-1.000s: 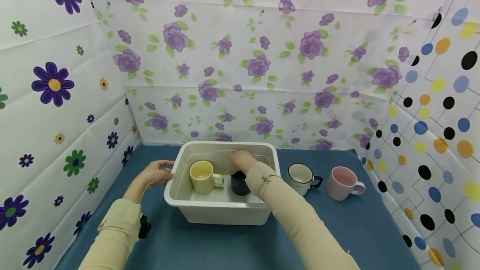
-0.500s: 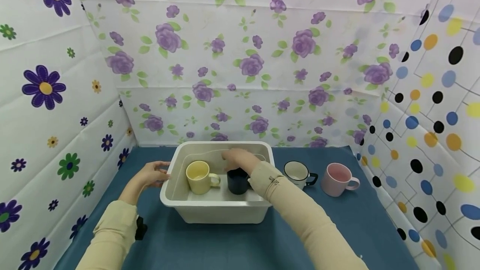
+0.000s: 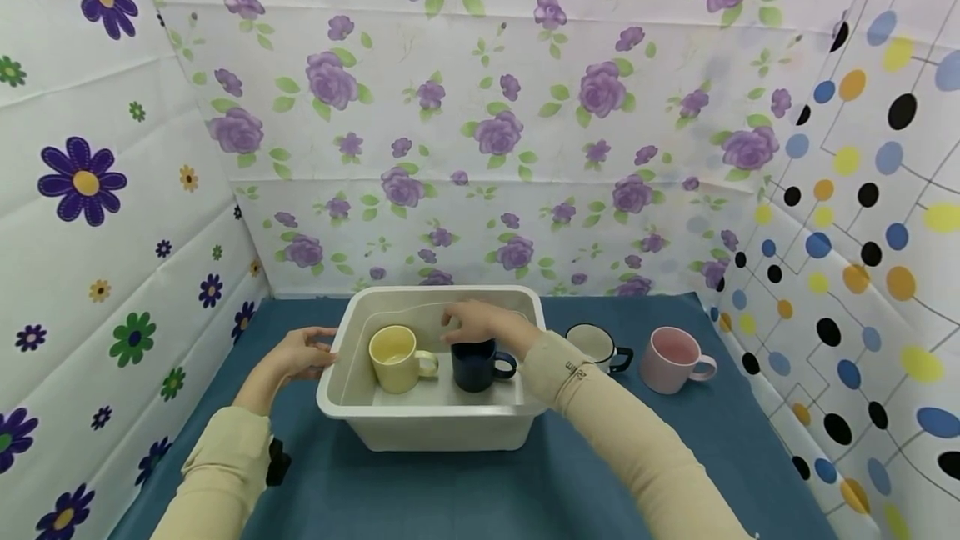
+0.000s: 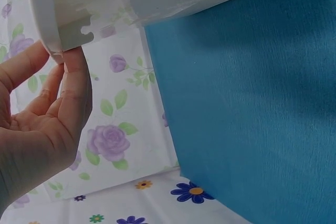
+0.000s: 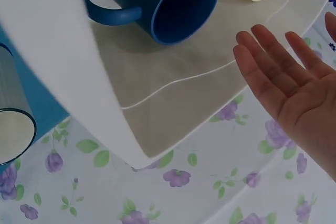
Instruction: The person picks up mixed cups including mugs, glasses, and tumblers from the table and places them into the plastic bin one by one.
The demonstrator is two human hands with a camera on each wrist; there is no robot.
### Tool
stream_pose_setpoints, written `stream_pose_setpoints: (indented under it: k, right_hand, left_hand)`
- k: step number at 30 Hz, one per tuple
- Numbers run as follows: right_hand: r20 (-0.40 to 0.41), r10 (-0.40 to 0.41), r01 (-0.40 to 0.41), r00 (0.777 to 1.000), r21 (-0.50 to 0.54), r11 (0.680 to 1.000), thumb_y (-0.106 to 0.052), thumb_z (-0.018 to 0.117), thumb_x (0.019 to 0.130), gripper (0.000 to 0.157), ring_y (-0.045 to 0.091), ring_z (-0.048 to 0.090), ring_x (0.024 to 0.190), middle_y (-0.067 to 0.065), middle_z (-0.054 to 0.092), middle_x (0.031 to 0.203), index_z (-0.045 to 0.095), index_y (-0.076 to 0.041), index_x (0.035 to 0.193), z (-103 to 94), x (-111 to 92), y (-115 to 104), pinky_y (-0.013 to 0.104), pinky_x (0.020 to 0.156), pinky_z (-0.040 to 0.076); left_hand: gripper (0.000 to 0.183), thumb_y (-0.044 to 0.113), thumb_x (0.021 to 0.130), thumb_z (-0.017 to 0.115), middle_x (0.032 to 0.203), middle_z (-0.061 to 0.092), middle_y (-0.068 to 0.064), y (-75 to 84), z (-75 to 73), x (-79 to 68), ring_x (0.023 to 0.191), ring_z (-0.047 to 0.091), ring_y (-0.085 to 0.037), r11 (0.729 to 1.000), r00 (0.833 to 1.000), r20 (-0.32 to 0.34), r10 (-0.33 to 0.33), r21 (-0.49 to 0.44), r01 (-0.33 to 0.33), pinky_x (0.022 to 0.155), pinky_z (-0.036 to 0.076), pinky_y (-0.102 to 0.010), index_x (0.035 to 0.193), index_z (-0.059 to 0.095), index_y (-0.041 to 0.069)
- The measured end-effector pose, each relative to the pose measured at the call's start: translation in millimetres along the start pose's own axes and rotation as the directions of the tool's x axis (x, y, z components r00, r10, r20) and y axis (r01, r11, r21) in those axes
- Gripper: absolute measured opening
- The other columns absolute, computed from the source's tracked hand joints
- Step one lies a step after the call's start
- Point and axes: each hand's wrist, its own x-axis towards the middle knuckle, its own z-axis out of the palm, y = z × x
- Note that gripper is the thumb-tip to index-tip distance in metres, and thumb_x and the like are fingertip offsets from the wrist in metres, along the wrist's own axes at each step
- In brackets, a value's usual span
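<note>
A white plastic basin stands on the table with two mugs upright inside. The yellow mug is on its left side, handle to the right. Beside it stands a navy blue mug, its handle also to the right. My left hand pinches the basin's left rim between thumb and fingers, plain in the left wrist view. Above and behind the navy mug is my right hand, holding nothing. Its fingers are spread and apart from that mug in the right wrist view.
Right of the basin, a white mug with a black rim is partly hidden by my right sleeve. A pink mug stands further right. Flower-printed and dotted cloth walls enclose the blue table on three sides.
My right hand has let go of the navy mug and lifted off it, uncovering its handle. My left hand keeps its hold on the rim. The head view has shifted slightly.
</note>
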Motion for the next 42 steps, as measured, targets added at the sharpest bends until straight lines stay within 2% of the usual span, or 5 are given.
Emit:
stream_pose_setpoints:
  k: [9, 16, 21, 28, 42]
  right_hand:
    - [-0.045, -0.114, 0.118, 0.992, 0.107, 0.987, -0.028, 0.055, 0.095, 0.032, 0.018, 0.063, 0.096, 0.009, 0.068, 0.106, 0.056, -0.011, 0.123, 2.4, -17.3, 11.9, 0.031, 0.084, 0.051]
    - [-0.141, -0.22, 0.238, 0.965, 0.128, 0.963, -0.022, 0.053, 0.097, 0.027, 0.012, 0.058, 0.079, 0.006, 0.066, 0.095, 0.058, -0.008, 0.12, 7.9, -31.7, 20.4, 0.024, 0.073, 0.048]
    - [-0.249, -0.191, 0.222, 0.95, 0.104, 0.97, -0.019, 0.056, 0.095, 0.026, 0.01, 0.053, 0.068, 0.006, 0.064, 0.084, 0.06, -0.004, 0.116, 11.1, -41.5, 26.7, 0.023, 0.065, 0.045]
    - [-0.361, -0.174, 0.228, 0.916, 0.112, 0.967, -0.015, 0.058, 0.093, 0.021, 0.015, 0.061, 0.078, 0.009, 0.067, 0.093, 0.062, -0.004, 0.11, 12.8, -61.4, 34.6, 0.023, 0.068, 0.05]
    - [-0.456, -0.213, 0.268, 0.864, 0.06, 0.961, -0.014, 0.061, 0.092, 0.016, 0.016, 0.061, 0.079, 0.006, 0.065, 0.09, 0.063, -0.006, 0.105, 15.8, -102.1, 62.1, 0.021, 0.065, 0.05]
  left_hand:
    - [0.064, 0.003, 0.09, 0.059, 0.117, 0.056, -0.027, -1.9, 0.7, 2.4, 0.084, 0.063, -0.012, 1.0, 1.0, 0.015, 0.026, -0.011, -0.026, 0.078, 0.058, -0.037, 0.143, 0.026, -0.009]
    - [0.063, 0.002, 0.089, 0.06, 0.114, 0.057, -0.026, -1.1, 0.5, -0.7, 0.08, 0.063, -0.012, 1.0, 1.0, -0.009, 0.018, 0.018, -0.018, 0.073, 0.058, -0.035, 0.142, 0.027, -0.01]
    - [0.063, 0.003, 0.089, 0.06, 0.117, 0.055, -0.028, 0.5, 0.6, -1.8, 0.081, 0.064, -0.012, 0.999, 1.0, -0.008, 0.025, 0.032, -0.025, 0.073, 0.058, -0.035, 0.142, 0.027, -0.009]
    - [0.062, 0.002, 0.089, 0.061, 0.111, 0.059, -0.024, 0.5, 1.9, -1.8, 0.08, 0.063, -0.011, 1.0, 1.0, -0.012, 0.022, 0.022, -0.021, 0.074, 0.058, -0.035, 0.141, 0.029, -0.01]
    - [0.061, 0.002, 0.089, 0.061, 0.111, 0.06, -0.024, -0.9, 2.6, -0.8, 0.08, 0.064, -0.012, 0.999, 0.999, -0.019, 0.033, 0.025, -0.032, 0.072, 0.059, -0.036, 0.14, 0.029, -0.01]
